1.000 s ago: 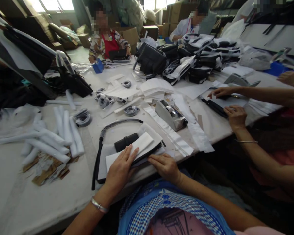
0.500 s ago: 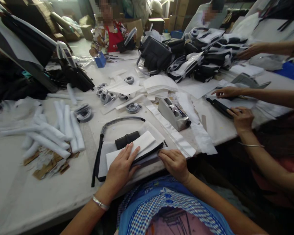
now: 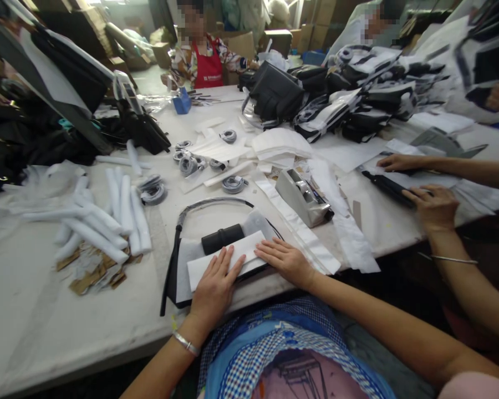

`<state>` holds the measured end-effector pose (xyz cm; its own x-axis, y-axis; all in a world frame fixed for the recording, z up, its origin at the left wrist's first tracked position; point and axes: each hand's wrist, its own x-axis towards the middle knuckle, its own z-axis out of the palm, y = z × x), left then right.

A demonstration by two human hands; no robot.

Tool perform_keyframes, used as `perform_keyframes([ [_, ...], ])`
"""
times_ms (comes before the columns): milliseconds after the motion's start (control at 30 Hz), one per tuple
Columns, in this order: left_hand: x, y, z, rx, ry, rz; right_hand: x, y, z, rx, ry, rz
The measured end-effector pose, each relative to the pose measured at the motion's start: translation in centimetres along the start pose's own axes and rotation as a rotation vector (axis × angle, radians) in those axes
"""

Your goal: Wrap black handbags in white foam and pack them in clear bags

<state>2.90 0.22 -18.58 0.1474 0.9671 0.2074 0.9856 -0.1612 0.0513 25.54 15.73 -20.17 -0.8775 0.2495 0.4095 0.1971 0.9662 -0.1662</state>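
Your left hand (image 3: 213, 281) and right hand (image 3: 283, 260) lie flat, fingers extended, gripping nothing, on a folded white paper-like sheet (image 3: 248, 244) atop a flat black bag (image 3: 173, 287) near the table's front edge. The sheet looks light and easily creased, best held by its ends; the bag seems pliable. The pale, smooth-looking tabletop (image 3: 139, 310) is cluttered; brown cardboard boxes (image 3: 321, 30) stand behind.

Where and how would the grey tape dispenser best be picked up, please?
Probably by its two long sides, around mid-length, coming from above. The tape dispenser sits upright, longer than it is wide, with its top uncovered, and the white strips beside it lie low. I would avoid the dark tip at its near right end.
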Motion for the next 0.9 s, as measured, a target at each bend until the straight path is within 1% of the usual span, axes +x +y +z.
perform_keyframes([
  [100, 0.5, 1.1, -0.4, 0.041, -0.008, -0.037, -0.6, -0.3, 0.8, 0.025, 0.044, 0.037],
  [200, 1.8, 2.7, -1.0, 0.078, -0.055, -0.051, -0.7, -0.6, 0.7, 0.039, 0.055, 0.033],
  [300, 3.0, 3.9, -1.0, 0.103, -0.097, -0.059, -0.7, -0.5, 0.8, 0.04, 0.071, 0.042],
  [367, 3.2, 4.3, -0.4, 0.113, -0.074, -0.055, -0.6, -0.4, 1.1, 0.036, 0.094, 0.05],
  [467, 2.6, 4.3, 0.9, 0.11, 0.016, -0.051, -0.5, -0.6, 1.2, 0.044, 0.123, 0.06],
  [567, 1.9, 4.1, 1.8, 0.101, 0.082, -0.061, -1.0, -1.8, 0.4, 0.091, 0.163, 0.129],
  [633, 1.7, 4.0, 2.0, 0.096, 0.097, -0.059, -1.9, -3.2, -0.5, 0.154, 0.281, 0.26],
  [667, 1.7, 4.0, 2.1, 0.095, 0.1, -0.058, -2.5, -4.0, -0.8, 0.194, 0.364, 0.359],
  [767, 1.7, 4.0, 2.2, 0.113, 0.11, -0.053, -4.3, -6.6, -1.3, 0.414, 0.59, 0.749],
  [833, 1.7, 3.9, 2.3, 0.129, 0.121, -0.046, -5.0, -7.8, -0.9, 0.669, 0.66, 0.992],
  [867, 1.7, 3.9, 2.4, 0.133, 0.124, -0.041, -5.1, -8.2, -0.6, 0.81, 0.661, 1.08],
  [900, 1.7, 3.9, 2.4, 0.134, 0.126, -0.036, -5.1, -8.4, -0.2, 0.941, 0.639, 1.138],
])
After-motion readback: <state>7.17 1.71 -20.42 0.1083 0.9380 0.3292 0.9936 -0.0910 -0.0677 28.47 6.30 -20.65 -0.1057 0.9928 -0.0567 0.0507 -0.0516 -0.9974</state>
